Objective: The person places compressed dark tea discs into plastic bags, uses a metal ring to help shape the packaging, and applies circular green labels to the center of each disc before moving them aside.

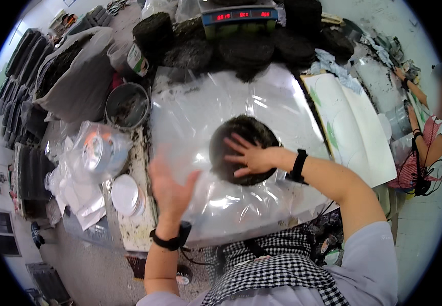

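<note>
A round, dark cake of seaweed-like material lies on the clear plastic sheeting in the middle of the table. My right hand rests flat over it with the fingers spread, grasping nothing. To the left of the cake, my left hand is raised above the sheeting's edge. It is smeared by motion, but the thumb stands apart from the stretched fingers and no object shows in it. Part of the cake is hidden under my right hand.
Dark round stacks surround a digital scale at the back. Left are a clear tub, plastic bags and white round labels. An unfolded white sheet lies right, near another person's arms.
</note>
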Demonstrator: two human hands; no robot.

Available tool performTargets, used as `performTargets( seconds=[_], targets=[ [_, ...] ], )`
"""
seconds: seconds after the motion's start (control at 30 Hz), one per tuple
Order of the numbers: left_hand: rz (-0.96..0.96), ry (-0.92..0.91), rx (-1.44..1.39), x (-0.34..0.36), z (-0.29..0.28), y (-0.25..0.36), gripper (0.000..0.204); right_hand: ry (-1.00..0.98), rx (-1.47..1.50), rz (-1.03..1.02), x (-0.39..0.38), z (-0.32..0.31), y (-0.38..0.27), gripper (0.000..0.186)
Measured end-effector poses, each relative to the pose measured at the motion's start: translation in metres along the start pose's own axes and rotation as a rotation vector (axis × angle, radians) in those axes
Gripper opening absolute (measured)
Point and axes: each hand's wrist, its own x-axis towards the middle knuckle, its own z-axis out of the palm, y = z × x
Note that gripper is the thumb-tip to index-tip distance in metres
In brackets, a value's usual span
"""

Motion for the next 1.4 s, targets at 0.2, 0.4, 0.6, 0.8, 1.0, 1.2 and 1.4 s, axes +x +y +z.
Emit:
performTargets(
  seconds=[0.2, 0.4, 0.6, 0.8, 1.0, 1.2, 1.4],
  targets=[
    [-1.026, -0.696, -1.181, -0.075, -0.056, -0.022, 0.059, -0.004, -0.082, -0.052, 0.011, 0.001, 0.0, 0.073],
    [-0.779, -0.157, -1.275, -0.056, -0.096, -0.048, 0.067, 0.037, -0.134, 0.002, -0.005, -0.01, -0.003, 0.071],
    [0.006, -0.019, -0.16, -0.084, 0.006, 0.032, 0.082, 0.42, 0.599, -0.086, -0.068, -0.096, -0.09, 0.031],
    [-0.074, -0.336, -0.239, 0.009, 0.084, 0.071, 0.02, -0.393, 0.868, -0.111, -0.171, -0.008, -0.177, 0.039],
    [-0.015, -0.325, -0.105, 0.021, 0.105, 0.067, 0.012, 0.826, 0.251, 0.512, -0.146, 0.072, -0.044, 0.09],
    [-0.087, -0.411, -0.125, 0.025, 0.11, 0.061, 0.014, 1.13, 0.224, 0.116, -0.101, 0.018, -0.025, 0.085],
    [-0.045, -0.477, 0.004, 0.026, 0.102, 0.084, 0.056, 1.442, 0.763, 0.498, -0.126, 0.037, -0.015, 0.065]
  ],
)
